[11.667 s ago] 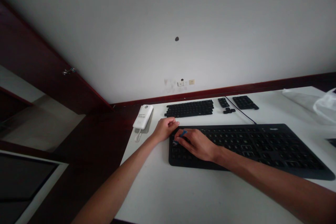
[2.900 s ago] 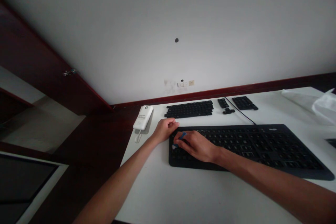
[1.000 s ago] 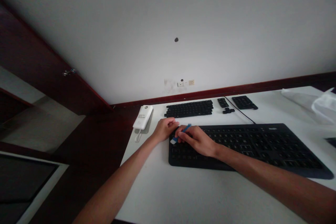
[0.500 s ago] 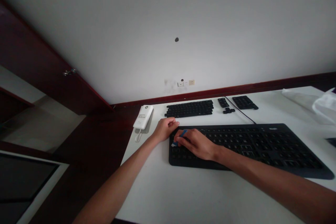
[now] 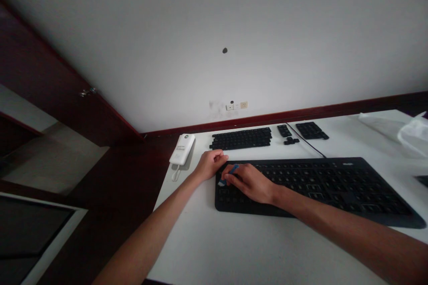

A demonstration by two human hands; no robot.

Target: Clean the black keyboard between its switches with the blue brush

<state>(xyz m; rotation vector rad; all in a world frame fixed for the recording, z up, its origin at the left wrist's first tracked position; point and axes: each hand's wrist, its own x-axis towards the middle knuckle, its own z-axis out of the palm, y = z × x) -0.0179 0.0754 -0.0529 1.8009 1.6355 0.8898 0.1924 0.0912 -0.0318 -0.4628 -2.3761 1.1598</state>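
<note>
A black keyboard (image 5: 334, 173) with its keycaps off lies on the white table, its bare key sockets showing. Over its left end, my right hand (image 5: 249, 182) is closed around a small blue brush (image 5: 236, 167). The brush's pale bristles point down onto the sockets near the left edge. My left hand (image 5: 210, 162) is curled at the keyboard's far left corner, thumb against the edge; its inner fingers are partly hidden. Behind the keyboard, removed keycaps (image 5: 240, 138) are laid out in rows, with smaller groups of keycaps (image 5: 311, 130) to the right.
A white power bank (image 5: 182, 149) with a short cable loop lies by the table's left edge. The keyboard's cord (image 5: 306, 141) runs back between the keycap groups. A translucent plastic bag (image 5: 414, 136) rests at the right. A dark red door (image 5: 67, 84) stands at the left.
The brush tip has shifted very slightly over the sockets at the keyboard's left end. My left hand and the keyboard stay in place.
</note>
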